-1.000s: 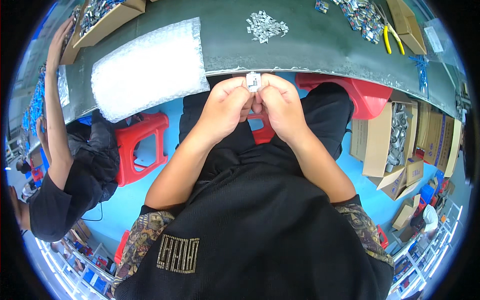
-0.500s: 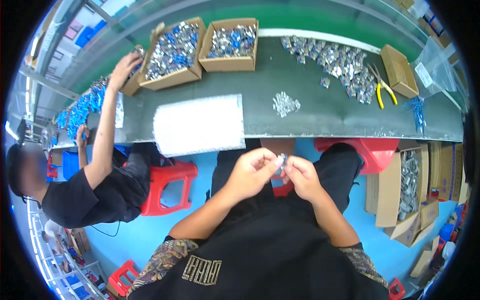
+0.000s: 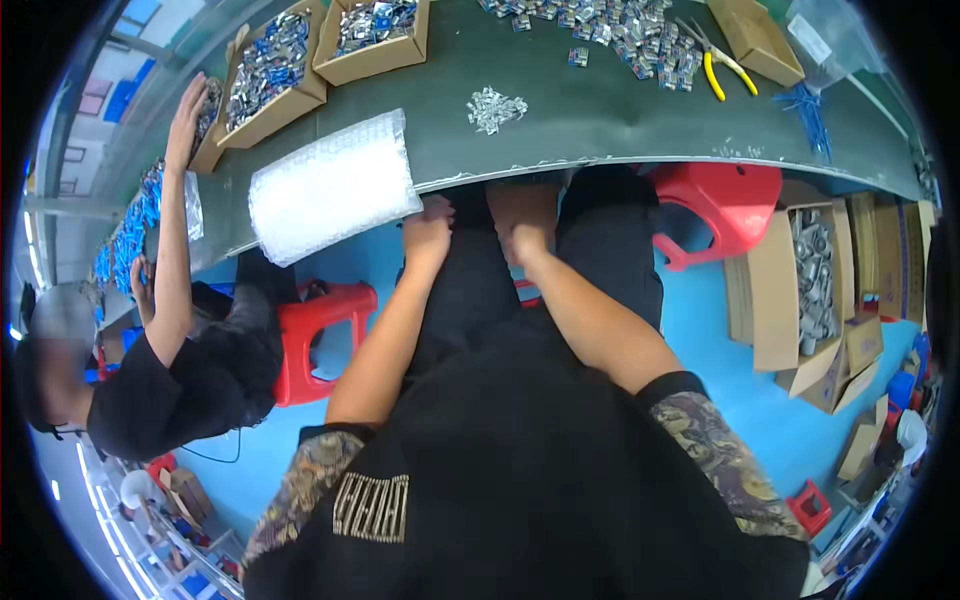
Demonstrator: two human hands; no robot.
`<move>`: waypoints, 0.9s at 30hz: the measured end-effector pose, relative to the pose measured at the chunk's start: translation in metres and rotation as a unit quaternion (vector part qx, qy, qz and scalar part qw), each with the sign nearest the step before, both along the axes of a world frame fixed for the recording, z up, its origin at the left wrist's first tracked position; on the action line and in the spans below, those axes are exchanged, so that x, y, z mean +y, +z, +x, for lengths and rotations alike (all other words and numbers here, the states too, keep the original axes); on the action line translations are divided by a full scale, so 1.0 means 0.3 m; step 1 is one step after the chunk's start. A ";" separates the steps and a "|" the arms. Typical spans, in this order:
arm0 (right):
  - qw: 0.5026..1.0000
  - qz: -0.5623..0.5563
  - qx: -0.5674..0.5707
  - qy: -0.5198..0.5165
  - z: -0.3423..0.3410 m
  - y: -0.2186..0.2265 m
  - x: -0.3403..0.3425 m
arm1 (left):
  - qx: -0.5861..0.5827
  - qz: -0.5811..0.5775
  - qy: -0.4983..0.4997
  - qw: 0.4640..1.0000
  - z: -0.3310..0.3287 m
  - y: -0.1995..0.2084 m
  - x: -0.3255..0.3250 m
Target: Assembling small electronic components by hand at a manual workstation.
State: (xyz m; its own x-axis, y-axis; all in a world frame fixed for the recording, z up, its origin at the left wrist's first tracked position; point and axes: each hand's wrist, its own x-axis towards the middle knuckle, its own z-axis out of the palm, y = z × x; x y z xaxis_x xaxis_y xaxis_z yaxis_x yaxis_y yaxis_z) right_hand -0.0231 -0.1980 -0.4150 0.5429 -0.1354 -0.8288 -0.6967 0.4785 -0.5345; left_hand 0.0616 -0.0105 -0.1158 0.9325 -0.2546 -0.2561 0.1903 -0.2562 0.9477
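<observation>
My left hand (image 3: 428, 232) is down by my left knee, just below the table edge and close to the corner of a bubble-wrap sheet (image 3: 335, 185). Its fingers look curled; whatever they may hold is hidden. My right hand (image 3: 527, 240) reaches down between my knees, against a bare skin-coloured shape under the table, perhaps a leg. Its fingers are blurred and mostly out of sight. A little heap of small silvery pieces (image 3: 494, 110) lies on the dark green table (image 3: 560, 135) above my hands.
Cartons of metal parts (image 3: 375, 65) stand at the far left. Loose metal parts (image 3: 640, 40), yellow-handled pliers (image 3: 725, 75) and blue ties (image 3: 808, 118) lie farther right. Red stools (image 3: 725, 205) flank me. A co-worker (image 3: 170, 380) reaches over the table at left.
Both hands have dropped from in front of me, where they pinched a small metal part, to below the table edge. That part no longer shows. The view has shifted, and the scene sits higher.
</observation>
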 end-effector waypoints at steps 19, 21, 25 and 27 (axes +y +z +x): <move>0.741 -0.377 -0.081 0.550 0.069 0.493 0.149 | -0.248 -0.338 -0.424 0.802 -0.487 1.133 0.156; 0.812 -0.252 -0.020 0.527 0.017 0.543 0.152 | -0.267 -0.291 -0.510 0.764 -0.468 1.173 0.117; 0.707 -0.283 -0.101 0.641 -0.100 0.624 0.142 | -0.135 -0.200 -0.543 0.804 -0.356 0.881 0.028; 0.635 -0.298 -0.130 0.701 -0.112 0.505 0.141 | 0.086 -0.062 -0.529 0.842 -0.258 0.627 -0.023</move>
